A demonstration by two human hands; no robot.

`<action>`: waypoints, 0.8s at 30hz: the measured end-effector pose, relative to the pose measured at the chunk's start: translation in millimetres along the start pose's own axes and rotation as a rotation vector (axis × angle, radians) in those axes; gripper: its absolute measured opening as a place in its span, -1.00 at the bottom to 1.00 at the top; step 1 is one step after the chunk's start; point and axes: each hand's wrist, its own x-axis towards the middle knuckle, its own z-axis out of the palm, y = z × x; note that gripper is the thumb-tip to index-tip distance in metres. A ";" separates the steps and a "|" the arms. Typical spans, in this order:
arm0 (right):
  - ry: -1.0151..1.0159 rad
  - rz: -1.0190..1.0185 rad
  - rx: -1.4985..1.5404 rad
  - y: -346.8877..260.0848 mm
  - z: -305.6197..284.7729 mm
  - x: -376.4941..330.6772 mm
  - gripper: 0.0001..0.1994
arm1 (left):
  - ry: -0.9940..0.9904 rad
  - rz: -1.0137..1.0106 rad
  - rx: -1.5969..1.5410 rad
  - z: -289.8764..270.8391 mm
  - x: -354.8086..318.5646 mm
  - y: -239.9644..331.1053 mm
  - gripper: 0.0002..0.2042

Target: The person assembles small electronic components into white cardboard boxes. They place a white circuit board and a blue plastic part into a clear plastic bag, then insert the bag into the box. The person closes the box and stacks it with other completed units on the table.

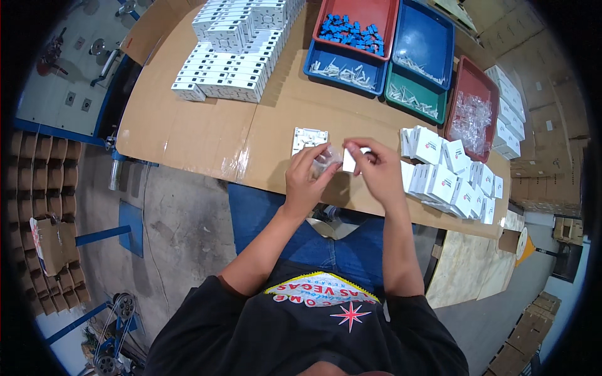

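Over the near part of the cardboard-covered table, my left hand (305, 175) is closed round a small clear plastic bag (327, 159), its fingers hiding part of it. My right hand (381, 172) pinches a small white flat piece (348, 161) right beside the bag's mouth. Whether that piece is partly inside the bag, I cannot tell. Just beyond my left fingers lies a white square plate (307, 137) with cutouts, flat on the cardboard. To the right of my right hand stand several loosely stacked white square boxes (442, 182).
Stacked white switch-like units (232, 62) fill the back left. At the back are a red tray (390, 19) of blue parts, blue (376, 88) and green (441, 119) trays of thin white pieces, and a red tray (491, 94) of clear bags. White cartons (506, 141) stand far right.
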 end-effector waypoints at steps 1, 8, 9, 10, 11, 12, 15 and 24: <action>0.009 0.001 0.005 6.2 -4.2 16.1 -0.78 | -0.014 -0.027 0.002 0.2 -0.1 -3.3 -0.58; 0.238 -0.208 -0.508 76.1 -33.1 187.3 -0.79 | -0.104 -0.078 0.018 8.4 -10.3 -36.5 -0.52; 0.248 -0.200 -0.591 80.5 -32.9 205.2 -0.79 | -0.116 -0.076 0.006 8.4 -9.9 -35.2 -0.53; 0.257 -0.194 -0.670 83.6 -31.0 221.6 -0.79 | -0.126 -0.073 -0.001 7.5 -8.8 -33.0 -0.54; 0.250 -0.171 -0.740 89.3 -32.4 235.5 -0.79 | -0.139 -0.070 -0.016 8.4 -8.7 -30.8 -0.56; 0.245 -0.145 -0.810 95.3 -34.9 247.9 -0.79 | -0.139 -0.064 -0.034 10.4 -8.7 -30.4 -0.56; 0.202 -0.110 -0.939 100.1 -29.7 262.9 -0.79 | -0.136 -0.006 -0.027 8.5 -9.8 -28.2 -0.54; 0.136 0.012 -0.965 92.3 -24.2 269.5 -0.81 | -0.138 -0.005 -0.058 6.6 -7.4 -26.9 -0.54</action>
